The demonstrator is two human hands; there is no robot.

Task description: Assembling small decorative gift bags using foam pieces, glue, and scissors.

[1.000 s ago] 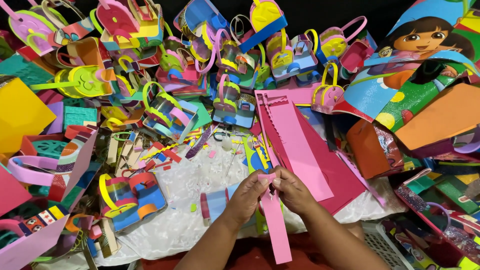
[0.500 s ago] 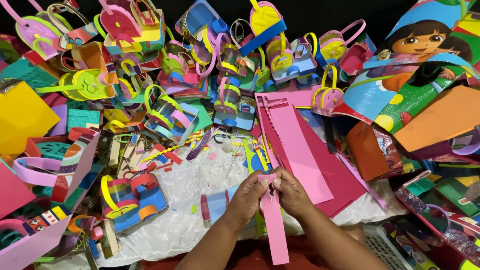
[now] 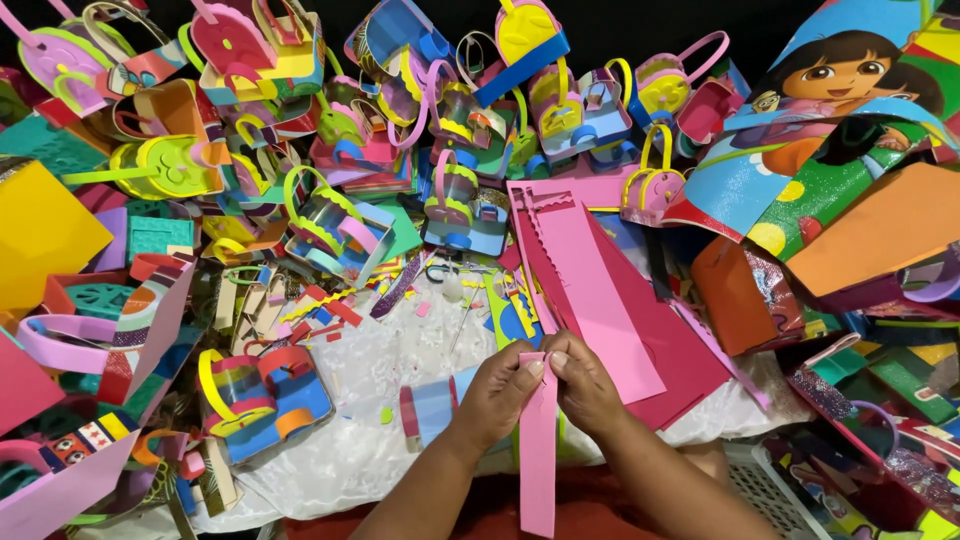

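Both hands meet at the top end of a long pink foam strip (image 3: 538, 450), which hangs down from the fingers toward the lower edge of the view, over a white lace cloth (image 3: 350, 440). The left hand (image 3: 498, 392) pinches the strip's upper left corner between thumb and fingertips; the right hand (image 3: 583, 382) pinches the upper right corner the same way, so the two thumbs sit just beside each other — nearly touching. Just above the strip and to its right lie large pink foam sheets (image 3: 600, 300), stacked flat, one with a scalloped edge. To the left of the strip a small light-blue piece with a red end (image 3: 428, 410) rests on the cloth, and farther left stands a little foam basket (image 3: 262, 395) with yellow and red handles. Well above the strip, many more colourful foam baskets (image 3: 440, 110) are heaped together — pink, blue, yellow and green.
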